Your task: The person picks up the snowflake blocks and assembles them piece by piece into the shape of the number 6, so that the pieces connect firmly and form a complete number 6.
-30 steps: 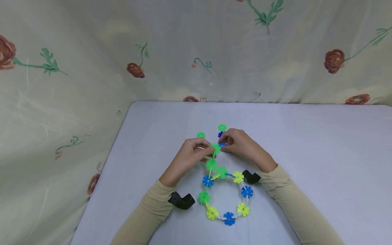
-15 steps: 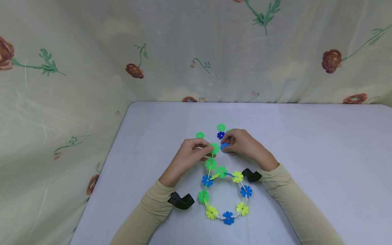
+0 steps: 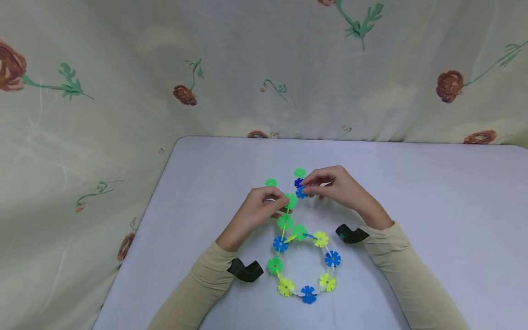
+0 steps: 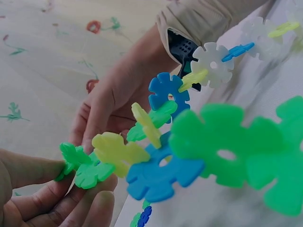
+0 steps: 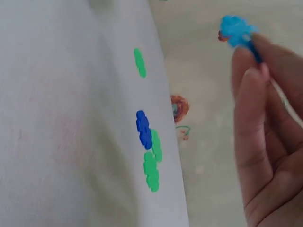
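Note:
In the head view my left hand (image 3: 257, 208) pinches a green flower-shaped linking disc (image 3: 291, 200) between thumb and fingers. That disc ends a chain of interlocked discs, which runs down to a ring of blue, yellow, green and whitish discs (image 3: 308, 294). The left wrist view shows the linked pieces closely, with a blue disc (image 4: 163, 168) in the chain. My right hand (image 3: 340, 190) holds a blue flower disc (image 3: 301, 193) by its edge, slightly apart from the chain's end. In the right wrist view this blue disc (image 5: 234, 30) is blurred at the fingertips.
Loose discs lie beyond the hands: a green one (image 3: 299, 173), a dark blue one (image 3: 298, 182) and another green one (image 3: 270, 182). A white-covered table (image 3: 433, 206) carries everything. Behind it hangs a flower-patterned curtain (image 3: 227, 68). Both wrists wear black camera mounts (image 3: 246, 270).
My right hand and forearm have shifted right and turned, and the blue disc it holds has risen slightly in view. The left hand stays on the green disc.

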A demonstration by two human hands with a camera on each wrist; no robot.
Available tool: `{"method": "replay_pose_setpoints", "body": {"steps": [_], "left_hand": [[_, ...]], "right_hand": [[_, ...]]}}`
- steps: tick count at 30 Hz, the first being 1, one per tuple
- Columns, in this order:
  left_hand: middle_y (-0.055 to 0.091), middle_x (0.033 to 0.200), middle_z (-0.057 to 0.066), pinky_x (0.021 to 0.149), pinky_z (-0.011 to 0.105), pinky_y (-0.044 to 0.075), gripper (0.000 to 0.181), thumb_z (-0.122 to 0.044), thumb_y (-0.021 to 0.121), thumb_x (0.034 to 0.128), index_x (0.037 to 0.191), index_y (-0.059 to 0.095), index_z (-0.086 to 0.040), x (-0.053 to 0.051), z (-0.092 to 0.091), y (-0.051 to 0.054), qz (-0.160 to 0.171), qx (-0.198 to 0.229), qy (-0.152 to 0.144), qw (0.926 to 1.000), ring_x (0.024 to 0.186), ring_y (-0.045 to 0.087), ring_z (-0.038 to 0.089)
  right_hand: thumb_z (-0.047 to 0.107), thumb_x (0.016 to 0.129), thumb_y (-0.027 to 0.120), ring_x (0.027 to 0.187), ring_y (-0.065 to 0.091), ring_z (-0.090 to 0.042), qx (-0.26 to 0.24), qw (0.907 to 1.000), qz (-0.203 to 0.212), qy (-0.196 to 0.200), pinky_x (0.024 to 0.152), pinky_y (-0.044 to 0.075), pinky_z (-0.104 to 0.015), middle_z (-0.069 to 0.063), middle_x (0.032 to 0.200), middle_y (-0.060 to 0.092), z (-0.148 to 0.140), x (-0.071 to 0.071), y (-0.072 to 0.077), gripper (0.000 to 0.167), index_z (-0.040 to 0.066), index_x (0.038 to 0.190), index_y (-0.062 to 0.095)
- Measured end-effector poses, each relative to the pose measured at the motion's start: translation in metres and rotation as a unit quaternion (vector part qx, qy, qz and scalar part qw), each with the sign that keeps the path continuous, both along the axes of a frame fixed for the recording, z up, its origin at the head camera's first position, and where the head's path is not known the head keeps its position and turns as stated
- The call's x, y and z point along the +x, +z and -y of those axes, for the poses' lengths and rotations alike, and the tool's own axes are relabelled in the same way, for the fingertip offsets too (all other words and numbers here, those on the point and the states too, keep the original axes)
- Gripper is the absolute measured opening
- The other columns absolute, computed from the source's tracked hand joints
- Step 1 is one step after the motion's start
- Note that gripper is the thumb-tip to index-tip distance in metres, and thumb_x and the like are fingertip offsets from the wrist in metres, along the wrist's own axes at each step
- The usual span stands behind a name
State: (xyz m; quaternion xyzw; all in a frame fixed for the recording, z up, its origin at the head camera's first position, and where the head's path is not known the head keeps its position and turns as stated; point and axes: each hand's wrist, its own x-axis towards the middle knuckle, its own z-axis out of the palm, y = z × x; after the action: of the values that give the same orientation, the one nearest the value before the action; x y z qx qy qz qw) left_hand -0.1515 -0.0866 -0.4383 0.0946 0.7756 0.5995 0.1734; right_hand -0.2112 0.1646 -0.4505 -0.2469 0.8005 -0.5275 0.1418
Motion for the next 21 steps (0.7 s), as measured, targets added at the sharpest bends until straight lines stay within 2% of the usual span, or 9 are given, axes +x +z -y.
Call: {"method": "replay_pose_setpoints", "body": {"steps": [7,15,21], "left_hand": [[0.076,0.106,0.019,0.081,0.033,0.064,0.024,-0.023,0.064,0.1041,0.109,0.069,0.0,-0.0002,0.0002,-0.0003,0.003,-0.004,-0.001,1.0,0.096,0.078,0.024],[0.076,0.105,0.019,0.081,0.033,0.064,0.024,-0.022,0.064,0.104,0.108,0.07,0.0,-0.0004,0.0001,0.0005,0.003,-0.005,0.003,1.0,0.095,0.077,0.023],[0.077,0.105,0.019,0.081,0.033,0.064,0.023,-0.021,0.064,0.1039,0.108,0.07,0.001,0.0004,0.0003,0.0022,0.004,0.0,0.002,1.0,0.094,0.077,0.021]], "right_hand": [[0.01,0.095,0.075,0.082,0.075,-0.031,-0.047,0.9984,-0.008,0.032,0.066,0.063,-0.041,-0.002,0.095,0.079,-0.0012,0.0024,0.0062,0.01,0.008,0.103,0.08],[0.0,0.091,0.076,0.084,0.073,-0.013,-0.077,0.9949,-0.027,0.058,0.068,0.065,-0.037,0.003,0.097,0.077,-0.0015,0.0028,0.0067,0.01,0.002,0.101,0.079],[-0.003,0.091,0.075,0.088,0.074,-0.011,-0.084,0.9939,-0.027,0.065,0.072,0.065,-0.034,-0.009,0.1,0.077,0.0008,0.0046,0.008,0.009,0.001,0.098,0.079]]}}
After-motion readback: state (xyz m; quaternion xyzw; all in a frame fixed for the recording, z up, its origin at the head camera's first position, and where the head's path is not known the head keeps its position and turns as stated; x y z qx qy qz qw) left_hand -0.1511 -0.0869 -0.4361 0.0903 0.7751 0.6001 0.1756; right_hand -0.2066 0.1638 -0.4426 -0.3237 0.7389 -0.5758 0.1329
